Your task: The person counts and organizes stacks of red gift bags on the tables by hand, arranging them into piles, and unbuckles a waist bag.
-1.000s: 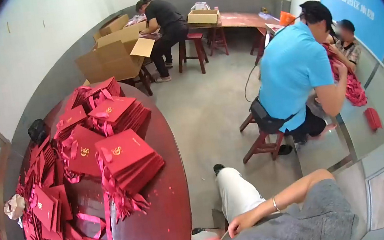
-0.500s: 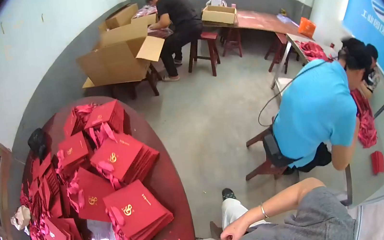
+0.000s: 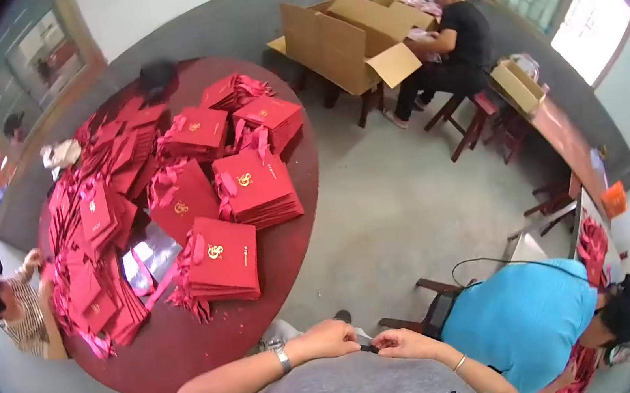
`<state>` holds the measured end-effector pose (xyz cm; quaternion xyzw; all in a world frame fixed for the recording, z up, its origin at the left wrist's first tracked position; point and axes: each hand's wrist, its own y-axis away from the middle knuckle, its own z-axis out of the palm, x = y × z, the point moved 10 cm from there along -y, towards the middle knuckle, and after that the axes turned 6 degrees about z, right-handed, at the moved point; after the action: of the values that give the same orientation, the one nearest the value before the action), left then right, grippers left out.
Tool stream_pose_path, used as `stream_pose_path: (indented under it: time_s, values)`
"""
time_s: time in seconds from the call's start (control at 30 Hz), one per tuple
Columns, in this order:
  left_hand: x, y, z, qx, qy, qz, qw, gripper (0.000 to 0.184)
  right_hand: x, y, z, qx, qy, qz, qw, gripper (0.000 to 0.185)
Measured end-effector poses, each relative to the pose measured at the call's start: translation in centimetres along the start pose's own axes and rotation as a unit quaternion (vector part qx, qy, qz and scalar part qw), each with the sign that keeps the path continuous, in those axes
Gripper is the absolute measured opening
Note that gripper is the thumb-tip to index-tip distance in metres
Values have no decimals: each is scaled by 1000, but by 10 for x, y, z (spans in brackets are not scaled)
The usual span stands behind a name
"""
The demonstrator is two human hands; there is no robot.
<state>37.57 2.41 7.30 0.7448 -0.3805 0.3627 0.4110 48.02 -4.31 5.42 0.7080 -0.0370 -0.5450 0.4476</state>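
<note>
My left hand (image 3: 328, 340), with a metal watch at the wrist, is at the lower middle of the view, close to my grey shirt (image 3: 356, 390). Its fingers are closed on a small dark item (image 3: 366, 346). Just to its right, my right hand (image 3: 404, 343), with a thin bracelet, pinches the other side of that item. What the item is cannot be made out. The round red table (image 3: 292, 267) lies ahead to the left, with stacks of red bags (image 3: 221, 258) nearest my hands. Neither hand touches the bags.
A person in a blue shirt (image 3: 518, 321) sits on a stool at right. Another in black (image 3: 465, 37) works beside open cardboard boxes (image 3: 323, 48). A person in stripes (image 3: 25, 322) is at the table's left side. A brown bench table (image 3: 561, 134) stands at the back right.
The view has swung left, bringing the whole round table and the striped-shirted person into sight. Both my hands now show fully, close together at the dark item.
</note>
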Motion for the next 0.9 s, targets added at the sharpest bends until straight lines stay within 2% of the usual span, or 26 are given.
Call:
stream_pose_path:
  time_s: [0.1, 0.17, 0.27, 0.3, 0.37, 0.43, 0.47, 0.53, 0.67, 0.77, 0.87, 0.9]
  values:
    - [23, -19, -3, 26, -28, 58, 998, 30, 16, 4, -10, 9, 46, 2, 999, 36]
    - [27, -27, 8, -74, -40, 24, 996, 29, 12, 5, -12, 29, 69, -24, 997, 36]
    - [26, -34, 7, -67, -58, 66, 994, 28, 17, -6, -19, 79, 73, -19, 994, 35]
    - [22, -31, 6, -64, -56, 64, 994, 28, 10, -11, -19, 90, 60, -53, 993, 34]
    - [25, -25, -11, 2, -12, 102, 995, 27, -9, -17, -17, 95, 51, -85, 991, 32]
    - [25, -15, -22, 25, -14, 110, 994, 27, -38, -25, -11, 83, 154, -77, 982, 33]
    - [26, -9, -31, 42, -20, 121, 992, 26, -40, -31, -8, 76, 158, -78, 981, 33]
    - [15, 1, -40, 35, -19, 89, 995, 26, -54, -39, -7, 84, 161, -135, 974, 33]
    - [-10, 29, -52, -17, 7, 1, 1000, 32, -67, -49, -5, 71, 254, -122, 957, 35]
    - [-14, 37, -61, 31, -16, 7, 999, 30, -64, -52, -6, 23, 187, -115, 975, 37]
    - [-21, 35, -63, 68, -15, 27, 997, 28, -31, -62, -18, -3, 53, -45, 998, 39]
    - [-21, 37, -61, 58, -6, 26, 998, 28, -55, -54, -16, 18, 138, -59, 989, 34]
